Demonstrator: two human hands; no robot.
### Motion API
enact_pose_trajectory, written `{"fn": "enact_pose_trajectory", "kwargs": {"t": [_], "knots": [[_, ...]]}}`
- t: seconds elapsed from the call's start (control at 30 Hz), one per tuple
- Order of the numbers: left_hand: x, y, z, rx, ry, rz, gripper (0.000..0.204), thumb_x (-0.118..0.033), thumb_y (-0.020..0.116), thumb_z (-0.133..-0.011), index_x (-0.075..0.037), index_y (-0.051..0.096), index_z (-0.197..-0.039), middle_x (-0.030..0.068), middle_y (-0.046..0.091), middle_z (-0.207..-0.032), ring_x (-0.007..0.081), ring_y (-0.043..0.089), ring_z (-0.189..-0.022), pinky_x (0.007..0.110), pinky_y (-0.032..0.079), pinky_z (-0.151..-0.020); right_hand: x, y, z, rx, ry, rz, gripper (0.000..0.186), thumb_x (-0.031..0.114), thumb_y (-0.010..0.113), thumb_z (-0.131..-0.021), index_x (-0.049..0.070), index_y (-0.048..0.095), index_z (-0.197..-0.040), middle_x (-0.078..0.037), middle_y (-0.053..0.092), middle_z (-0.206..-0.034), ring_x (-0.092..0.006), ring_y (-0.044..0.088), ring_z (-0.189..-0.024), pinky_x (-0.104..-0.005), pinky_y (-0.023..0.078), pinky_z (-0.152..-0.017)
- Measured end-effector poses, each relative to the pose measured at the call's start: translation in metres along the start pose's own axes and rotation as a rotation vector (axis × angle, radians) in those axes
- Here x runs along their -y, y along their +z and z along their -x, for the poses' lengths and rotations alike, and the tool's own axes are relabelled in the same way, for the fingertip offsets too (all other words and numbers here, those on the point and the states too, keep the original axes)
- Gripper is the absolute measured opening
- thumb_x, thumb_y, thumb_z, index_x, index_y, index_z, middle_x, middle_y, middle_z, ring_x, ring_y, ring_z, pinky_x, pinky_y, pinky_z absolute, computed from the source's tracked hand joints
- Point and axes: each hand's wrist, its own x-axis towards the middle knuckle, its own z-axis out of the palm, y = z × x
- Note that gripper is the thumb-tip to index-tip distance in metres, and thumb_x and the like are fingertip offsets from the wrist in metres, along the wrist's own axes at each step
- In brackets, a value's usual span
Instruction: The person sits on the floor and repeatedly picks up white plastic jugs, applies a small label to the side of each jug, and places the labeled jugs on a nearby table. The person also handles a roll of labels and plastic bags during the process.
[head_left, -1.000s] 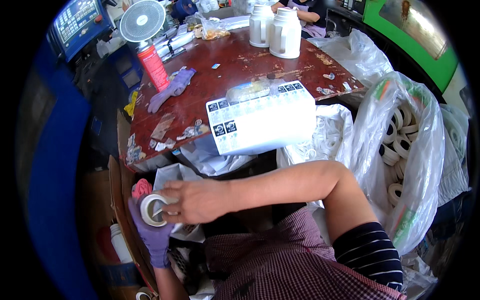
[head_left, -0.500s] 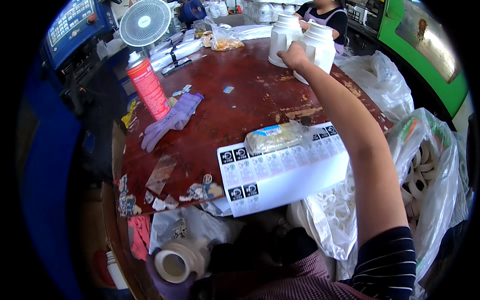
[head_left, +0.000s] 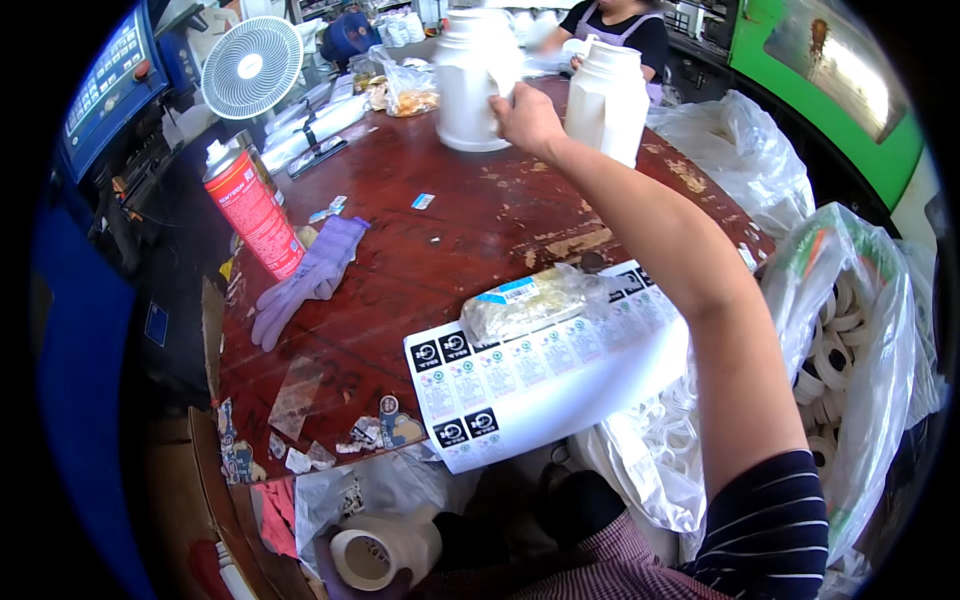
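My right hand (head_left: 530,120), bare, reaches across the table and is closed at the handle side of a white plastic jug (head_left: 472,95) near the far edge. A second white jug (head_left: 607,105) stands just right of that hand. Low in the view, my left hand (head_left: 328,562) shows only as bits of purple glove around another white jug (head_left: 400,550), its round mouth turned toward me. Most of that hand is hidden. A label sheet (head_left: 560,390) overhangs the near table edge, with a plastic-wrapped packet (head_left: 530,305) on it.
On the red-brown table (head_left: 390,270) lie a purple glove (head_left: 315,275) and a red spray can (head_left: 255,215). A white fan (head_left: 252,66) stands at far left. Bags of white rings (head_left: 835,350) are at right. Across the table sits another person (head_left: 625,30).
My right hand has moved left with one white jug, parting it from the other jug. The view has shifted slightly. My left hand stays low by its jug, which has tilted a little.
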Motion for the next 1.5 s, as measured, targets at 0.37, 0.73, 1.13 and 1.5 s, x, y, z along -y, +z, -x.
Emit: {"fn": "enact_pose_trajectory", "kwargs": {"t": [0.37, 0.73, 1.13, 1.5], "knots": [[0.017, -0.054, 0.008, -0.456, -0.044, -0.293, 0.088, -0.005, 0.079, -0.071, -0.001, 0.037, -0.147, 0.016, 0.049, -0.142, 0.0287, 0.047, -0.13, 0.039, 0.036, -0.111, -0.035, -0.212, 0.214, -0.429, -0.208, 0.087, 0.025, 0.024, 0.055, -0.1, 0.0, 0.057, -0.101, -0.02, 0.066, -0.08, -0.0369, 0.065, -0.071, -0.0423, 0.049, -0.065], [-0.078, -0.012, 0.044, -0.159, 0.084, -0.023, 0.1, -0.014, 0.086, -0.052, 0.0, 0.04, -0.141, 0.0142, 0.053, -0.132, 0.0311, 0.054, -0.121, 0.042, 0.044, -0.104, -0.157, -0.251, 0.198, -0.123, 0.11, 0.184, 0.057, 0.049, 0.063, -0.091, -0.008, 0.059, -0.094, -0.024, 0.066, -0.075, -0.0356, 0.067, -0.065, -0.0437, 0.051, -0.063], [-0.111, 0.04, 0.063, 0.253, -0.086, 0.343, 0.11, -0.01, 0.086, -0.054, 0.006, 0.028, -0.145, 0.0141, 0.053, -0.132, 0.0269, 0.053, -0.122, 0.039, 0.039, -0.108, -0.211, -0.112, 0.44, 0.274, 0.065, 0.488, 0.016, 0.019, 0.063, -0.089, 0.011, 0.072, -0.1, -0.017, 0.067, -0.098, -0.035, 0.067, -0.094, -0.0456, 0.055, -0.082], [-0.116, 0.036, 0.07, 0.369, 0.111, 0.251, 0.095, -0.011, 0.091, -0.055, 0.003, 0.04, -0.134, 0.0132, 0.058, -0.12, 0.0247, 0.059, -0.111, 0.036, 0.046, -0.099, -0.002, -0.118, 0.475, 0.438, -0.196, -0.35, 0.017, -0.001, 0.065, -0.088, 0.0, 0.072, -0.104, -0.009, 0.061, -0.082, -0.0184, 0.056, -0.073, -0.0295, 0.047, -0.069]]}}
